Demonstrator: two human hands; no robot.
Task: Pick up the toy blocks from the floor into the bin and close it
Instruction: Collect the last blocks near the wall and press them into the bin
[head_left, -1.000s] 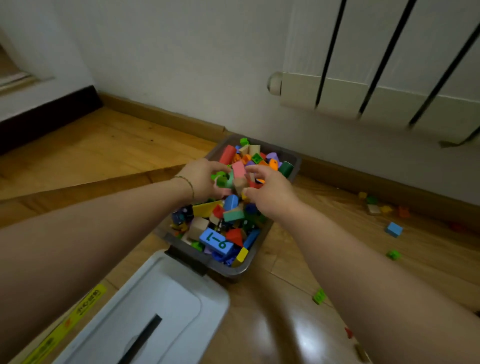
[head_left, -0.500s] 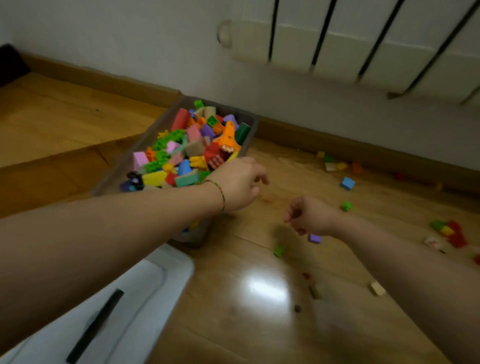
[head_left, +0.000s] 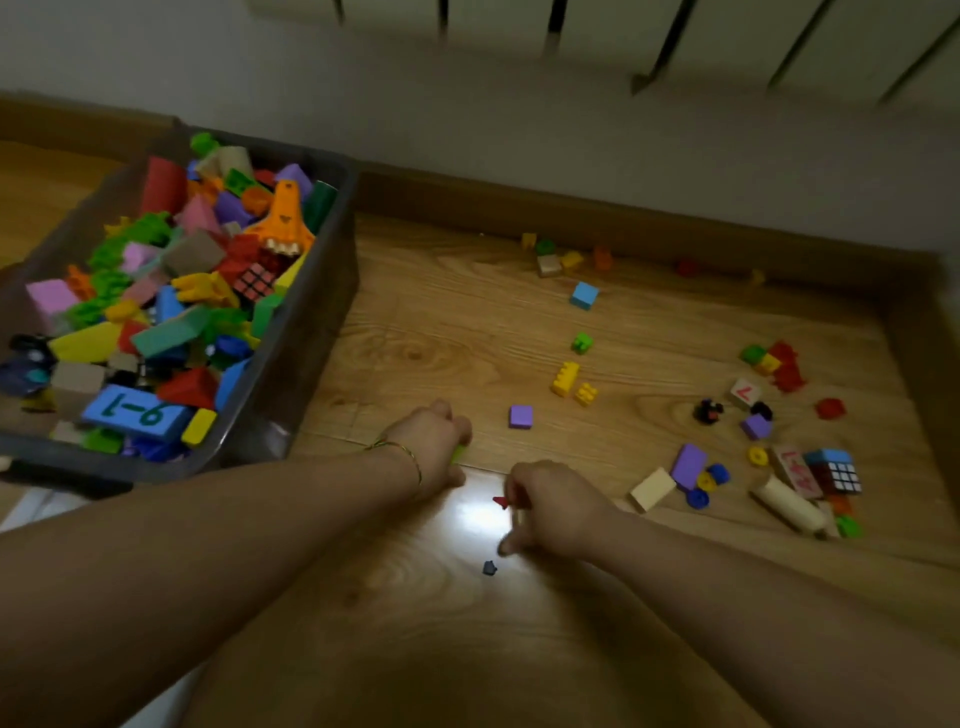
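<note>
Hands dropped from bin (head_left: 311, 332) to floor (head_left: 441, 322): left hand (head_left: 431, 447) grips green block (head_left: 458, 453), right hand (head_left: 550, 512) pinches red piece (head_left: 500, 501); bin heaped, unlidded; scattered blocks (head_left: 520, 417) remain at right.

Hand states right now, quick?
Left hand: fingers curled round a green block.
Right hand: pinching a small red piece.

My bin (head_left: 311, 332) is dark grey, heaped with red, pink, green and yellow blocks, plus a blue block (head_left: 136, 413) with green numerals and an orange toy (head_left: 283, 218). On the honey-brown, wood-grained floor (head_left: 415, 338) lie a purple cube (head_left: 520, 417), yellow bricks (head_left: 565, 378), a light blue cube (head_left: 585, 295) and a black-gridded puzzle cube (head_left: 841, 475). A green piece (head_left: 458, 453) peeks from under my left hand (head_left: 434, 449), and a red piece (head_left: 500, 501) shows at my right hand (head_left: 550, 512)
</note>
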